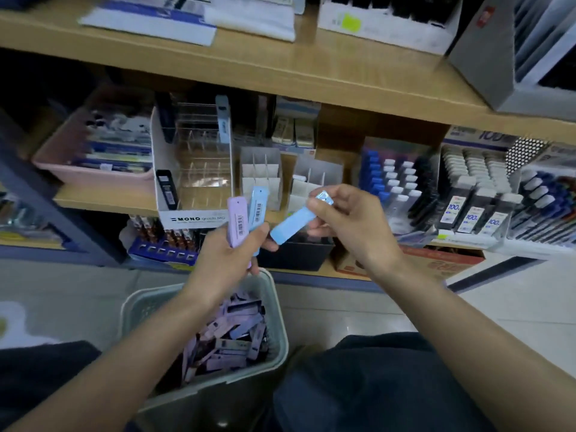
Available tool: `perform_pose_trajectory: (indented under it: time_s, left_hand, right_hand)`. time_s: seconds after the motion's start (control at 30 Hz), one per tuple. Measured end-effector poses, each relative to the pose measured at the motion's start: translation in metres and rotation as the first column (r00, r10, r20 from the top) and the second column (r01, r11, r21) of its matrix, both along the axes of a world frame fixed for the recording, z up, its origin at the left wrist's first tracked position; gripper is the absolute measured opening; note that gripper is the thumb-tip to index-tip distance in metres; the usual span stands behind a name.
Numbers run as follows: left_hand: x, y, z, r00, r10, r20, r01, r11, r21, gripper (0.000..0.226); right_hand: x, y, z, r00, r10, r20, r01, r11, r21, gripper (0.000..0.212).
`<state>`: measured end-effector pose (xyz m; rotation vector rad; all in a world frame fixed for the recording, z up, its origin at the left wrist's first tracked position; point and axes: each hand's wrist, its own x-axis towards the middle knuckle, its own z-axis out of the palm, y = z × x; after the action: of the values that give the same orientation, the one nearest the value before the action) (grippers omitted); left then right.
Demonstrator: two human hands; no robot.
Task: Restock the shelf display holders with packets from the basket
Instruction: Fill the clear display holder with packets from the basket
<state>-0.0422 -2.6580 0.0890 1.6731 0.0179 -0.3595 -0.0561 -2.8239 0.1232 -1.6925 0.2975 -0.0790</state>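
restock is judged barely begun: the clear holder (pixel 199 169) is mostly bare, w/ one slotted packet (pixel 223 120) at its top right. the basket (pixel 218 397) is seen well filled. a purple packet (pixel 236 224) & a blue packet (pixel 258 210) are gripped in the left hand (pixel 229 257). a second blue packet (pixel 291 226) is pinched at one end by the right hand (pixel 352 226), in front of the shelf (pixel 109 203).

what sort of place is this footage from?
Probably a stationery shop: shelf of pen racks, MONO graph display holder, barcoded packets in the left hand, blue packet in the right hand.
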Motion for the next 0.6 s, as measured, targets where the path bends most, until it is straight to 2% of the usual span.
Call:
perform_pose_trajectory:
  time_s: [0.07,0.2,0.33,0.5,0.6]
  left_hand:
    - [0.012,0.024,0.009,0.999,0.028,0.041,-0.029,0.999,0.016,0.020]
    - [0.035,0.068,0.020,0.992,0.075,0.103,-0.081,0.995,0.052,0.021]
    - [0.050,0.103,0.019,0.990,0.096,0.099,-0.100,0.994,0.040,0.021]
    - [0.059,0.126,0.016,0.996,0.073,0.047,-0.071,0.997,-0.043,0.021]
    - [0.064,0.129,0.018,1.000,0.017,-0.002,-0.017,0.996,-0.084,0.016]
  right_hand:
    - [0.011,0.015,0.005,0.998,-0.015,0.056,0.014,1.000,0.020,0.007]
    - [0.045,0.053,0.006,0.985,-0.031,0.172,0.038,0.999,-0.037,0.008]
    - [0.084,0.090,0.003,0.958,-0.078,0.276,0.115,0.986,-0.119,0.010]
    - [0.133,0.110,-0.015,0.897,-0.231,0.377,0.358,0.881,-0.311,0.008]
    - [0.153,0.112,-0.022,0.871,-0.308,0.383,0.444,0.828,-0.342,0.012]
